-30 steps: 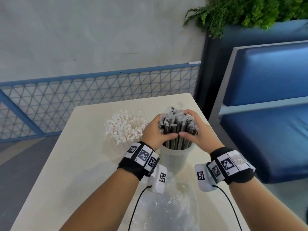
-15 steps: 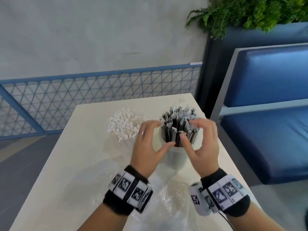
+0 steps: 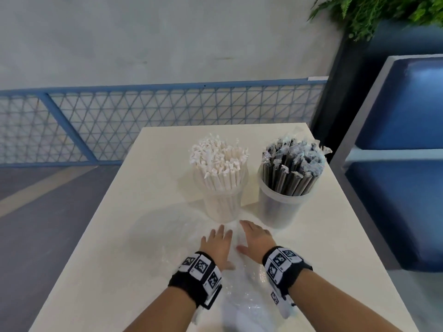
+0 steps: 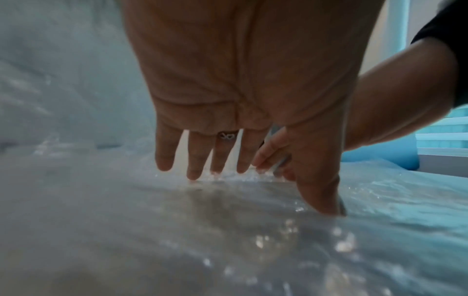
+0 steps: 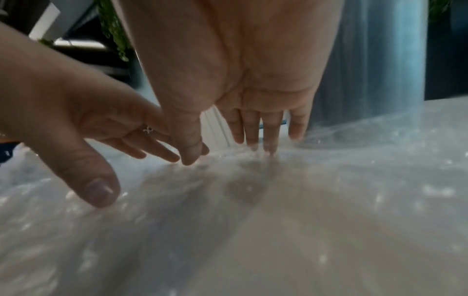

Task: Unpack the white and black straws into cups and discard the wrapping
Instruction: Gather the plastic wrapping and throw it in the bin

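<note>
left hand [image 3: 217, 244] + right hand [image 3: 255, 240]: fingers straight, flat on clear crinkled plastic wrapping [image 3: 242, 300] on counter [image 3: 100, 248] | risk: bunching film snags translucent cup of white paper-wrapped straws [image 3: 221, 185] just ahead, tips it

White straws [image 3: 219, 161] fill one clear cup, black straws [image 3: 293, 164] the other. The wrapping [image 3: 242, 300] under my hands is clear and glinting, the table [image 3: 115, 236] cream, my wristbands [image 3: 195, 276] black with black-and-white checkered squares.

Glossy clear plastic wrapping [image 3: 242, 305], matt table [image 3: 107, 236], translucent plastic cups [image 3: 282, 207].
</note>
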Action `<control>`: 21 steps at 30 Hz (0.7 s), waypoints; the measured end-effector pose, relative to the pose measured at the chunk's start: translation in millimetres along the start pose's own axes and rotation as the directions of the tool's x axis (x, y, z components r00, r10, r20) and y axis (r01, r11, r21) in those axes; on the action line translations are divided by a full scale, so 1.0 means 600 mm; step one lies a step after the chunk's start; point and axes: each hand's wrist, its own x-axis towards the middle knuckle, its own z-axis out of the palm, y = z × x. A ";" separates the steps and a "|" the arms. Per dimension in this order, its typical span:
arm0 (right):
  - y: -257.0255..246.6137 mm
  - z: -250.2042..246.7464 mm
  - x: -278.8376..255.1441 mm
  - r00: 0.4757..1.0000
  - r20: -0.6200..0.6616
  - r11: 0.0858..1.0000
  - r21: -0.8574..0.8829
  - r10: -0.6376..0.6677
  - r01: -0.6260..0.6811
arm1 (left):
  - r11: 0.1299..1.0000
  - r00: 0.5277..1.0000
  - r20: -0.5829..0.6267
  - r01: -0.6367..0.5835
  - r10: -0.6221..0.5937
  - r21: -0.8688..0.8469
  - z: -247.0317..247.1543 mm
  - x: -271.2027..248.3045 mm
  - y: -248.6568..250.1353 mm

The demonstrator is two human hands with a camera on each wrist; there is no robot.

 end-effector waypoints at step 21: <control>-0.137 -0.011 -0.024 0.968 -0.115 0.661 0.712 -0.222 0.236 | -0.001 0.646 -0.139 -0.212 -0.751 -0.977 0.076 -0.162 -0.176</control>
